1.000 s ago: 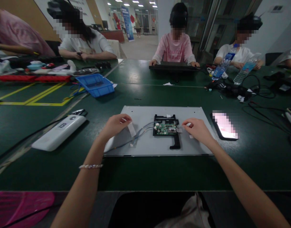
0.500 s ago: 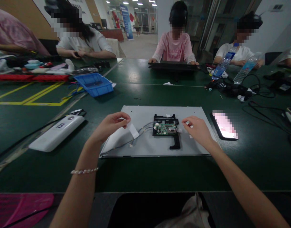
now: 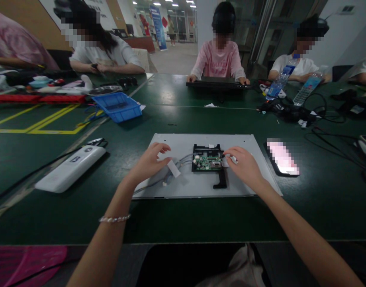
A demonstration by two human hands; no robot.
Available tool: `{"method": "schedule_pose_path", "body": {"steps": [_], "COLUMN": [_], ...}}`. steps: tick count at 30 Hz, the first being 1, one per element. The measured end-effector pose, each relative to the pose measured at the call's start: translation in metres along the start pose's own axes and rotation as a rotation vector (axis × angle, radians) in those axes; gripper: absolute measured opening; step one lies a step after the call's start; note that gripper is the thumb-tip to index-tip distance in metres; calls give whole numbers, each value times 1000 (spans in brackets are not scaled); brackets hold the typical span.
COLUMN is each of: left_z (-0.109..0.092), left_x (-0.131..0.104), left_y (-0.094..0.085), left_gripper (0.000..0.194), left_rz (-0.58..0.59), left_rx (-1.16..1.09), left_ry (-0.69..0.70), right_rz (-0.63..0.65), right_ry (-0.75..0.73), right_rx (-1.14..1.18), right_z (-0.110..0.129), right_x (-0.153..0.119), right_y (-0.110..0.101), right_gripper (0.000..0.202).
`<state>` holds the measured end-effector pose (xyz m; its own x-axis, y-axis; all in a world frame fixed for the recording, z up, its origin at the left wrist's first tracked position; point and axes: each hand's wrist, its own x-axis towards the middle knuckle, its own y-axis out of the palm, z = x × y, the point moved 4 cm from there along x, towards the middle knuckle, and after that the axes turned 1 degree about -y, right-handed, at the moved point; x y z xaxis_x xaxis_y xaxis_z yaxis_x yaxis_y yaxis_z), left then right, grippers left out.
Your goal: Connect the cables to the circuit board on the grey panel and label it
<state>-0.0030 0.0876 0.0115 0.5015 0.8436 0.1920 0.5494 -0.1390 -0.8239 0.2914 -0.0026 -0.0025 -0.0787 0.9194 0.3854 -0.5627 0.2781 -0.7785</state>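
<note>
A strip of white tape clings to the thumb tip of my left hand, whose fingers are apart above the left part of a flat grey panel. On the panel a green circuit board sits in a black bracket. Grey cables run from the board to the panel's left front corner. My right hand has thumb and index finger pinched at the bracket's right edge, by a small white piece; what the fingertips grip is not clear.
A white power bank lies at left, a phone right of the panel. Farther back are a blue tray, a dark flat screen, water bottles and tangled black cables. Several people sit across the green table.
My left hand has moved right and its fingers have spread, the tape strip moving with it. My right hand has moved left to the bracket's edge.
</note>
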Motion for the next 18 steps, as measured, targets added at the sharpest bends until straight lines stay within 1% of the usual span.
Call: {"method": "schedule_pose_path", "body": {"steps": [2,3,4,7,11,14,18], "left_z": [-4,-6,-9,-14,-15,-15,-15], "left_x": [-2,-2,-3,-4,-6,-7,-7], "left_y": [-5,-6,-6,0,7,10,13], "left_gripper": [24,22,20,17,22,25,25], "left_rz": [-57,-50,-20,117,247,297,324], "left_rx": [18,17,14,24,46,55,76], "left_ry": [8,11,20,72,98,97,102], "right_rz": [-3,0,2,7,2,20,132], "right_ry": [0,0,1,8,18,37,75], "right_rx": [4,6,8,6,1,29,139], "right_z": [-1,-2,-2,-5,-12,-19,-26], "right_x": [0,0,0,0,1,1,1], "right_y": [1,1,1,2,1,2,6], "right_gripper": [23,23,23,23,24,24,23]}}
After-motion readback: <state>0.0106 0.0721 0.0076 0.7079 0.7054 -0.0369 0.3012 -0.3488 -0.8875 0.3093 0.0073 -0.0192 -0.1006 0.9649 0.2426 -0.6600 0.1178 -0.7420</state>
